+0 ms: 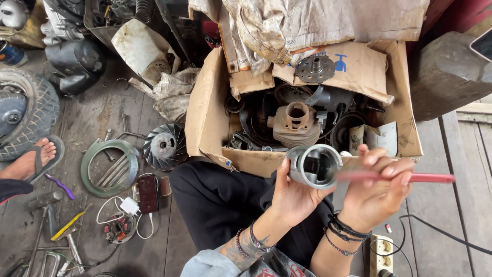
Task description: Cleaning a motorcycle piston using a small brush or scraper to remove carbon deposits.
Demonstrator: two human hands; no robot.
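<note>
A: Grey metal cylinder with a hollow bore [313, 165], held up just in front of the open brown cardboard box [205, 123], open end toward the camera.

B: Held by which hand?

A: Left hand [294, 197], grip clamped around the cylinder's underside and near wall, thumb up along its left edge. Beaded and cord bracelets on that wrist.

B: And the right hand [376, 192]?

A: Just right of the cylinder, grip closed on a slim red-handled tool [410, 177]. Tool lying level, one end sticking out past the fingers to the right, the other blurred across the cylinder's mouth. Cannot tell whether touching the rim.

B: Inside the box?

A: Rusty finned engine cylinder [296, 123] in the middle, dark metal parts packed around it, a round steel hub [315, 68] resting on the folded back flap.

B: Left of the box?

A: Silver finned fan wheel [164, 146] on the wooden floor right beside it, then a green ring-shaped cover with bars [109, 167] farther left. Below those, a dark red phone [148, 193] with a white charger [129, 206] and cable. Farther left still, a foot in a sandal [32, 160] next to a knobbly black tyre [38, 110].

B: Right of the box?

A: White power strip [380, 251] on the planks, below and near the right wrist, black cable trailing off.
</note>
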